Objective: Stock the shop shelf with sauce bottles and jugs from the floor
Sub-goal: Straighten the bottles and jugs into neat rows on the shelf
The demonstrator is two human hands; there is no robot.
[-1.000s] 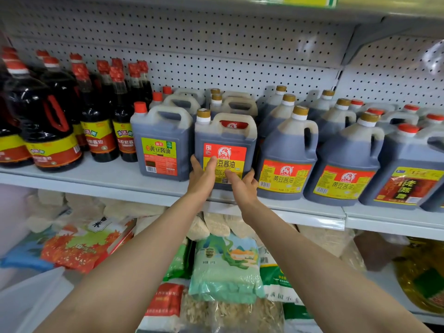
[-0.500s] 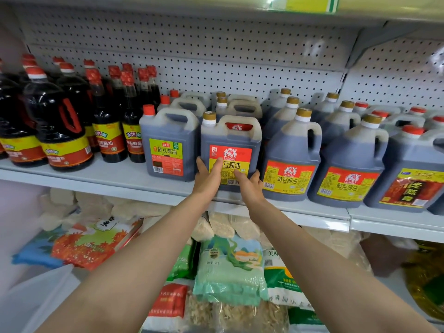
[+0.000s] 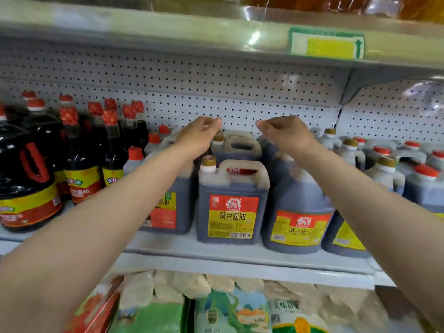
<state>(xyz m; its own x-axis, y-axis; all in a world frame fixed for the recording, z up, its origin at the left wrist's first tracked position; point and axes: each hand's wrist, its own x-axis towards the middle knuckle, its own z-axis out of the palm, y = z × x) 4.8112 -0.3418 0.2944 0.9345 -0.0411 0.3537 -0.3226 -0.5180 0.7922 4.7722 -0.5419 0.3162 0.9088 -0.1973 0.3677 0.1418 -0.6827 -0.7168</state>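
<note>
The front jug (image 3: pixel 231 203) is seen to be of translucent, matt plastic, dulled as if dusty on its shoulders, with a glossy printed paper label and a gold-coloured plastic cap. The dark bottles (image 3: pixel 81 162) at the left are made of glossy, clear plastic or glass; which cannot be told. Their necks are wrapped in crinkled red film. The shelf (image 3: pixel 240 258) is finished in smooth, pale painted metal, and the back panel (image 3: pixel 216 87) in matt perforated sheet. The bags (image 3: pixel 230 311) below are covered in shiny plastic film.
</note>
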